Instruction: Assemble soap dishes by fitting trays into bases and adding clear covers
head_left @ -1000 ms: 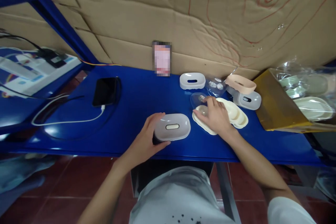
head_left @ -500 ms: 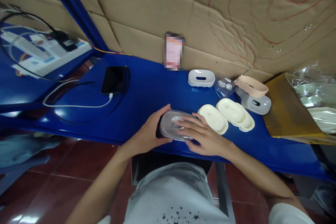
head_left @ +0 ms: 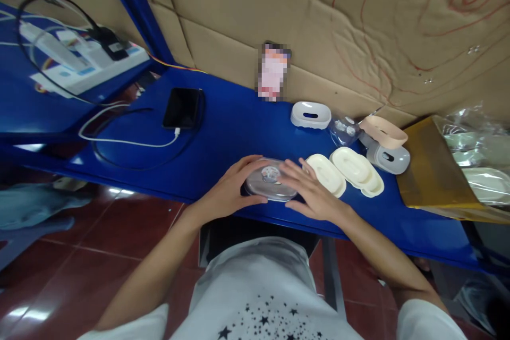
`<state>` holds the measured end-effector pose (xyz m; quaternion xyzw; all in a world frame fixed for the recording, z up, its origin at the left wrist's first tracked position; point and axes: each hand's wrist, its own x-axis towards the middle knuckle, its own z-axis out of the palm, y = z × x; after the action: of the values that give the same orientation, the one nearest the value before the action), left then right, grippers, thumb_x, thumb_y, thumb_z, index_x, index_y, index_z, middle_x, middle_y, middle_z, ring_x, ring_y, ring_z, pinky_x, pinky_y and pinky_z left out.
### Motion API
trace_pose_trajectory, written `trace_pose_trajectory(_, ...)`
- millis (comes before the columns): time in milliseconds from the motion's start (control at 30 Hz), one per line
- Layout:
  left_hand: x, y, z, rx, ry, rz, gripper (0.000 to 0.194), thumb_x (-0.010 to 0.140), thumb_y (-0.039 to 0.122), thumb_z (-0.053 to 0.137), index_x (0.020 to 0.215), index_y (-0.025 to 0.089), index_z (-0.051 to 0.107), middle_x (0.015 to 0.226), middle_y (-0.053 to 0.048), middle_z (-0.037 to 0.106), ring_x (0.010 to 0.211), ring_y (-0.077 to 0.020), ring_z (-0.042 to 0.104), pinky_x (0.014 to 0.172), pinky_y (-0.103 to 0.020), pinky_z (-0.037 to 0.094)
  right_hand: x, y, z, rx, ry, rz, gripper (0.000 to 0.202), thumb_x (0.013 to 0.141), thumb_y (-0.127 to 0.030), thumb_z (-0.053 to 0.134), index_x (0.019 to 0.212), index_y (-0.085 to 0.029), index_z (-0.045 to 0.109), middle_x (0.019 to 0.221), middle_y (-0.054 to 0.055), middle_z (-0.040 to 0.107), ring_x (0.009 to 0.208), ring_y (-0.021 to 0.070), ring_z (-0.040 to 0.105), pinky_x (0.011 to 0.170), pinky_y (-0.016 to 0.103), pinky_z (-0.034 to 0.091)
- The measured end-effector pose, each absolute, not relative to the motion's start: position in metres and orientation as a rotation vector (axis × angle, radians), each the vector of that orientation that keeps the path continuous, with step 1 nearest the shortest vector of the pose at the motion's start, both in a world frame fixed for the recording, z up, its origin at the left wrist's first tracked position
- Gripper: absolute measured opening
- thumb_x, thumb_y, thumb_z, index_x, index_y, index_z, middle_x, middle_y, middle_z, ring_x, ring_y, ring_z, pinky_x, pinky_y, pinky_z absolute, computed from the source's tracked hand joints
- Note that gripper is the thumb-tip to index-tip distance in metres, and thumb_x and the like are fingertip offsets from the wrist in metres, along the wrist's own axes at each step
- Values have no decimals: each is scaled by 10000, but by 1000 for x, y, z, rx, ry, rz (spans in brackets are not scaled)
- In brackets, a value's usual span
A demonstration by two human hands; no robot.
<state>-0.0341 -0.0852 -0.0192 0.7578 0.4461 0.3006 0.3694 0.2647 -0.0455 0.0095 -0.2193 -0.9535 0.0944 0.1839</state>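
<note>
A grey oval soap box with a clear lid (head_left: 270,183) sits near the front edge of the blue table (head_left: 223,127). My left hand (head_left: 231,187) grips its left end. Over its right end rests my right hand (head_left: 313,194), fingers spread on the lid. A small round sticker shows through the lid. Just right of it lie two cream oval trays (head_left: 346,172) side by side.
At the back stand a white soap box (head_left: 311,115), a clear lid (head_left: 343,130), and a pink tray on a grey box (head_left: 385,146). A yellow box (head_left: 434,170) with bagged parts is at the right. A black phone (head_left: 182,108) on a white cable lies left.
My right hand left the cream trays and brought a clear lid onto the grey box; both hands now hold it. The view shifted left and down.
</note>
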Motion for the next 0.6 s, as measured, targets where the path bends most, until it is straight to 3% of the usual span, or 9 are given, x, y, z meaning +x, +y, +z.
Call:
trace_pose_trajectory(100,-52,-85,-22,1987,1382,817,749,959,551,778,1615,377,461,1674,-86,436,1558,-344,454,1309,-572,381,290,-32,21,-952,-2512,123,371,1124,-423,528,1411,-223,651,1414,136,745,1332,323,685,1170,565,463)
trace_pose_trajectory(200,-79,-82,-24,2017,1638,932,740,975,531,741,1624,327,451,1652,-122,442,1552,-370,467,1299,-611,386,309,-26,27,-1268,-2442,33,329,1138,-409,488,1172,-214,751,1141,118,828,1051,312,766,998,516,527)
trace_pose_trajectory(267,-92,-81,-20,2062,1745,961,762,981,521,733,1643,319,416,1696,-144,392,1583,-413,420,1281,-662,389,308,-28,26,-1275,-2545,103,356,1141,-438,482,1211,-210,745,1225,125,815,1120,326,758,1007,520,527)
trace_pose_trajectory(367,-84,-86,-4,2185,1816,1088,706,1010,448,724,1635,327,418,1763,-150,303,1622,-440,346,1272,-691,385,296,-30,24,-1061,-2695,318,406,1153,-438,461,1463,-238,630,1498,109,703,1397,297,650,1141,507,493)
trace_pose_trajectory(433,-59,-90,6,2325,1702,1149,607,1048,355,683,1607,310,451,1726,-151,373,1590,-393,414,1274,-627,416,288,-21,26,-987,-2704,347,431,1165,-404,419,1543,-259,567,1586,96,636,1487,261,580,1205,493,458)
trace_pose_trajectory(500,-25,-88,11,2561,1368,954,518,1083,288,612,1584,286,480,1650,-138,494,1525,-332,511,1262,-544,452,286,1,28,-1042,-2661,231,446,1165,-371,396,1557,-238,560,1626,112,595,1519,263,545,1236,503,428)
trace_pose_trajectory(600,19,-67,9,2775,1073,560,470,1069,263,623,1532,222,556,1668,-171,490,1553,-358,477,1291,-571,384,288,47,29,-1253,-2585,-45,488,1132,-277,419,1597,-165,517,1711,155,480,1596,314,438,1298,571,318)
